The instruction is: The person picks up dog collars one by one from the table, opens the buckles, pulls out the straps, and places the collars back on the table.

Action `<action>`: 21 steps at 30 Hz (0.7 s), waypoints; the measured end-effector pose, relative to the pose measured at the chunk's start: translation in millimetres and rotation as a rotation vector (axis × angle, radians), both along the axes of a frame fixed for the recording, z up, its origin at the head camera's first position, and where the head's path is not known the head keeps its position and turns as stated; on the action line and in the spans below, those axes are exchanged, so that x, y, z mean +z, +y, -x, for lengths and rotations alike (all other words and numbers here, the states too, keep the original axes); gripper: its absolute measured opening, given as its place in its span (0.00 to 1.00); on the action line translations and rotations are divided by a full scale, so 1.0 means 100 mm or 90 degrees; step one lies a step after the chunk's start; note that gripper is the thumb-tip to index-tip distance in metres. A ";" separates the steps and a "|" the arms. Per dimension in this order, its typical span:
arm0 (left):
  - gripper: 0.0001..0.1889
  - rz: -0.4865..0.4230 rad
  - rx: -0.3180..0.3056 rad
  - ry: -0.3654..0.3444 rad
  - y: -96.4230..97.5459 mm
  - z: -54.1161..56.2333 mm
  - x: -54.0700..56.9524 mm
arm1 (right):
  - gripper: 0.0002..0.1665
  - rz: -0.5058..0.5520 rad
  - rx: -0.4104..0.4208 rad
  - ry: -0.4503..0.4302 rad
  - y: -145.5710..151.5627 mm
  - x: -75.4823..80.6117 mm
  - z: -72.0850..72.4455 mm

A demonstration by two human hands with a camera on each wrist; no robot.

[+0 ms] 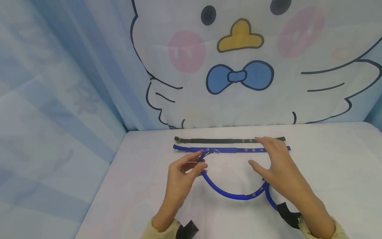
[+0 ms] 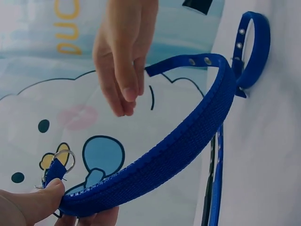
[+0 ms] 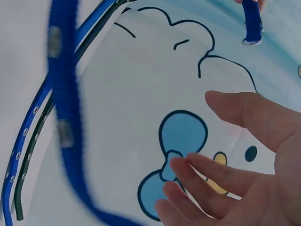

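My left hand (image 1: 182,176) pinches the buckle end of a blue collar (image 1: 228,195), thumb on one side and fingers on the other; a metal ring shows there in the left wrist view. From that hand the collar (image 2: 155,172) bows down in a wide curve, and its eyelet end points up freely. My right hand (image 1: 283,169) is spread with nothing between thumb and fingers, above the collar's free end. In the right wrist view the collar's eyelet stretch (image 3: 63,94) passes blurred, close to the camera, apart from the fingers (image 3: 211,183).
A second blue collar (image 2: 261,52), bent into a loop, is on the table (image 1: 134,205), partly hidden by my right wrist. Farther back, a straight blue collar (image 1: 226,150) and a dark green collar (image 1: 209,140) lie side by side. A cartoon-printed curtain (image 1: 185,99) hangs behind.
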State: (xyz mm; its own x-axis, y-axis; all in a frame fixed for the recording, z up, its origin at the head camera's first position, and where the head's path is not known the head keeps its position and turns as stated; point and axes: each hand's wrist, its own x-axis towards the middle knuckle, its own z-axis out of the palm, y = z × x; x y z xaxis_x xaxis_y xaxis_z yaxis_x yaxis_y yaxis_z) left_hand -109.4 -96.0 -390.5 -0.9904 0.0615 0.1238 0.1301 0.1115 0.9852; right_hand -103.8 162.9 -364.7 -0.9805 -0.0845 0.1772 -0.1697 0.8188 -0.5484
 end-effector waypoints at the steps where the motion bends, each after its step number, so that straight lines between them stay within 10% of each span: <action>1: 0.20 0.002 -0.001 0.001 0.01 0.00 0.00 | 0.40 -0.004 0.004 0.004 -0.04 0.01 0.00; 12: 0.20 0.001 -0.016 0.006 0.09 -0.03 0.03 | 0.29 0.016 0.072 -0.021 -0.40 0.02 -0.02; 21: 0.19 -0.033 -0.039 0.008 0.12 -0.05 0.02 | 0.32 0.146 0.163 -0.160 -0.62 -0.11 0.00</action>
